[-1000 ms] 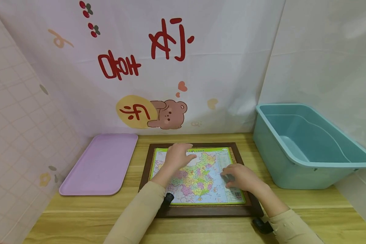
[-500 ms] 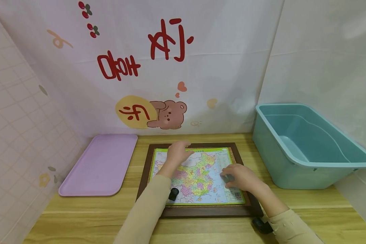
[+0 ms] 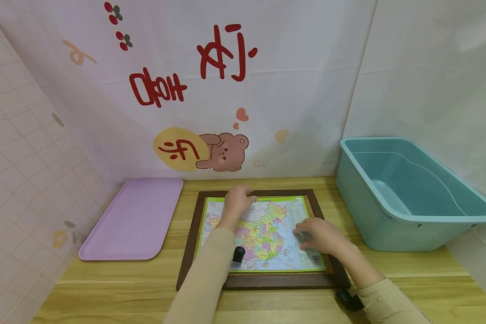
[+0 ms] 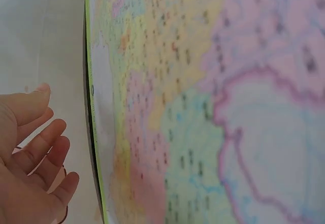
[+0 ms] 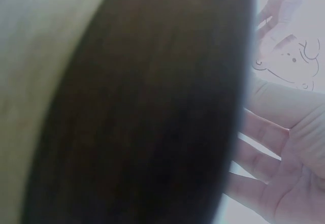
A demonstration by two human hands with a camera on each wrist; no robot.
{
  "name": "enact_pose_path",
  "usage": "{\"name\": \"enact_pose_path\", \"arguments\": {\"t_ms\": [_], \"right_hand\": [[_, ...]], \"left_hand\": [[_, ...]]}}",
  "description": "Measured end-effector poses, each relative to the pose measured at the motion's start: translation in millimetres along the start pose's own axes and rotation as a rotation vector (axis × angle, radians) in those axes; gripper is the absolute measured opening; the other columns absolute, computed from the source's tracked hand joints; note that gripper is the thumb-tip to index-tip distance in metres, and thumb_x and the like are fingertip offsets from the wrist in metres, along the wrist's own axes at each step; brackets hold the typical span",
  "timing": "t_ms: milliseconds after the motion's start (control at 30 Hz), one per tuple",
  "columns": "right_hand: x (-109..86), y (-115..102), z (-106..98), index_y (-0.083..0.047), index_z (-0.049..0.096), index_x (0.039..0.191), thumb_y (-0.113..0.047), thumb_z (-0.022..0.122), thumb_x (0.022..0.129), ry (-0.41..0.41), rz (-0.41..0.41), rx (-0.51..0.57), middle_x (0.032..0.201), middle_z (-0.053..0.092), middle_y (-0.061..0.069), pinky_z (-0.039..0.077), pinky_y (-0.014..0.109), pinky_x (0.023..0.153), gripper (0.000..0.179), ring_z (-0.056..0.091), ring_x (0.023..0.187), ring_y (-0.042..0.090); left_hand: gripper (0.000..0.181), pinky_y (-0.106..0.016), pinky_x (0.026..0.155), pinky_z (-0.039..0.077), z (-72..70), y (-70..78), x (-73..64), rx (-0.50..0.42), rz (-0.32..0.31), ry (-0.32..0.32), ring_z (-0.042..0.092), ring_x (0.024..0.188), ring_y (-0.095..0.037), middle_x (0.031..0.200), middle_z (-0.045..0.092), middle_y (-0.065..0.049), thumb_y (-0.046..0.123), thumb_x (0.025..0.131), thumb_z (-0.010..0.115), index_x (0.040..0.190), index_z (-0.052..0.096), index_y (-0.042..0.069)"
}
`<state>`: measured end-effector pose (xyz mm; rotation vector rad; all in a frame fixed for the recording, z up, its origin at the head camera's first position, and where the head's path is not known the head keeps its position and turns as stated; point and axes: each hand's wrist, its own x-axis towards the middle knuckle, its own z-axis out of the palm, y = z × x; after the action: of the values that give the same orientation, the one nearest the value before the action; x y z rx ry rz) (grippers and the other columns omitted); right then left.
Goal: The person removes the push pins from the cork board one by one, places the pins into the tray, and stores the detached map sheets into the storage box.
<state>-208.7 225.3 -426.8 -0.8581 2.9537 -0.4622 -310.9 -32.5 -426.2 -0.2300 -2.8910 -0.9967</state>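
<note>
A colourful map of China with a green border (image 3: 263, 234) lies within a dark brown frame (image 3: 283, 282), where strips of brown corky backing show around it. Over the map's upper edge is my left hand (image 3: 237, 200), thumb apart from the loosely bent fingers and nothing between them. The left wrist view shows this hand (image 4: 35, 158) beside the map's green rim. My right hand (image 3: 321, 235) is at the map's right-hand text column, fingers spread and slightly bent, fingertips right at the sheet. In the right wrist view, the dark frame (image 5: 137, 102) partly hides its fingers.
A lilac tray (image 3: 133, 220) lies to the left on the wooden table (image 3: 117, 292). At the right stands a deep teal tub (image 3: 389, 229). A white printed backdrop (image 3: 299, 90) rises behind. Black wrist cameras (image 3: 239, 254) hang under both forearms.
My left hand and forearm have shifted a little to the right and farther up toward the frame's far edge. The right hand, map and frame have stayed in place.
</note>
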Motion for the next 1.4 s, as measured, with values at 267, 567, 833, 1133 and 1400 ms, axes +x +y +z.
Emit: {"name": "enact_pose_path", "arguments": {"t_ms": [267, 567, 833, 1133, 1400], "right_hand": [[-0.2, -1.3, 0.5, -0.007, 0.075, 0.112, -0.016, 0.088, 0.074, 0.005, 0.002, -0.01, 0.117, 0.068, 0.011, 0.053, 0.047, 0.087, 0.041, 0.063, 0.107, 0.033], [-1.3, -3.4, 1.3, -0.007, 0.075, 0.111, -0.017, 0.088, 0.073, 0.006, 0.012, -0.018, 0.118, 0.068, 0.012, 0.053, 0.048, 0.088, 0.041, 0.062, 0.108, 0.034], [-2.6, -5.9, 2.6, -0.008, 0.075, 0.111, -0.017, 0.088, 0.073, 0.005, 0.025, -0.015, 0.118, 0.068, 0.011, 0.053, 0.048, 0.088, 0.041, 0.062, 0.108, 0.034], [-2.9, -7.9, 5.8, -0.008, 0.075, 0.112, -0.017, 0.088, 0.074, 0.009, 0.034, -0.023, 0.119, 0.068, 0.01, 0.052, 0.048, 0.089, 0.041, 0.062, 0.109, 0.033], [-4.3, -11.3, 5.6, -0.008, 0.075, 0.112, -0.017, 0.087, 0.074, 0.013, 0.037, -0.021, 0.119, 0.068, 0.011, 0.052, 0.049, 0.09, 0.042, 0.061, 0.11, 0.034]], "left_hand": [[0.032, -0.045, 0.089, 0.052, 8.6, -1.5, 2.1, -0.046, -0.05, 0.036, 0.063, 0.109, -0.026, 0.117, 0.07, -0.004, 0.023, 0.091, 0.074, 0.121, 0.073, 0.013], [0.023, -0.049, 0.094, 0.047, 18.2, -2.0, -1.5, -0.053, -0.069, 0.079, 0.059, 0.111, -0.027, 0.114, 0.07, -0.001, 0.022, 0.092, 0.073, 0.113, 0.076, 0.014], [0.011, -0.052, 0.097, 0.041, 23.5, -2.1, -5.9, -0.023, -0.095, 0.119, 0.057, 0.106, -0.029, 0.103, 0.071, 0.002, 0.024, 0.089, 0.076, 0.099, 0.078, 0.019], [0.011, -0.056, 0.097, 0.039, 25.5, -3.1, -7.7, -0.027, -0.144, 0.086, 0.053, 0.11, -0.031, 0.11, 0.066, -0.001, 0.026, 0.088, 0.077, 0.098, 0.078, 0.019], [0.007, -0.056, 0.096, 0.037, 27.8, -4.0, -8.2, -0.015, -0.159, 0.08, 0.05, 0.111, -0.03, 0.112, 0.061, -0.004, 0.025, 0.088, 0.078, 0.093, 0.076, 0.021]]}}
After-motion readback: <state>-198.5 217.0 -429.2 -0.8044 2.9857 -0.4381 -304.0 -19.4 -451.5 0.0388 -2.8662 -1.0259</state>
